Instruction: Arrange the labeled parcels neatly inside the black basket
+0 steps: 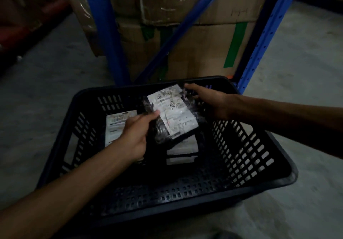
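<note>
A black slatted basket point(246, 142) stands on the floor in front of me. Above its middle I hold a black plastic parcel with a white shipping label point(172, 112), tilted. My left hand point(137, 135) grips its near-left edge, thumb on the label. My right hand point(206, 99) holds its far-right edge near the basket's back wall. Another labeled parcel point(115, 127) lies at the basket's left side, partly hidden by my left hand. Below the held parcel lie two more labeled parcels point(182, 152), mostly covered.
Blue shelving uprights point(259, 40) and a diagonal brace rise right behind the basket, with stacked cardboard boxes point(200, 40) between them. Grey concrete floor point(46, 83) surrounds the basket on the left and right. A dark red rack base runs along the far left.
</note>
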The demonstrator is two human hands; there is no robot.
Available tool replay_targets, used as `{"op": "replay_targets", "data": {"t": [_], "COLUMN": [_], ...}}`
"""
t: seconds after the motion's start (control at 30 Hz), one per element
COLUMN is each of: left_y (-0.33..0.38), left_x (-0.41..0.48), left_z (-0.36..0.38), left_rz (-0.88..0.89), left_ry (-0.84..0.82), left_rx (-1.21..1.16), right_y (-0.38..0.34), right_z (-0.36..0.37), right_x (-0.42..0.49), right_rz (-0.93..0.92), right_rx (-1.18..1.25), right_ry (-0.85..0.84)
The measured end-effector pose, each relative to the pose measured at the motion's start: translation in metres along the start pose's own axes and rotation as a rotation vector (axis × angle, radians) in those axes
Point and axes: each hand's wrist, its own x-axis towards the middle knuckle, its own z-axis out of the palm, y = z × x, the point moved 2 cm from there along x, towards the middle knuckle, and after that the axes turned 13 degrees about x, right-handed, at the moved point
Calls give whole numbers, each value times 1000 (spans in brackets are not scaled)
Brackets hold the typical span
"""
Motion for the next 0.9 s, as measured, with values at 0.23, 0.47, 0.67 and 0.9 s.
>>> {"op": "replay_targets", "data": {"t": [0.23,0.47,0.67,0.9], "left_y": [-21,-28,-45,-30], "left_x": [31,58,66,46], "left_z": [10,20,35,26], "left_rz": [71,196,124,194], "left_ry": [125,47,-34,-41], "left_rx": [187,456,682,738], "right_y": [43,74,87,39], "right_z": [19,-2,-8,-31], "right_x": [1,23,45,8], "right_rz": [-174,-229,-193,-518], "right_rx": [82,48,-339,-350], "right_ry": [227,346,359,484]}}
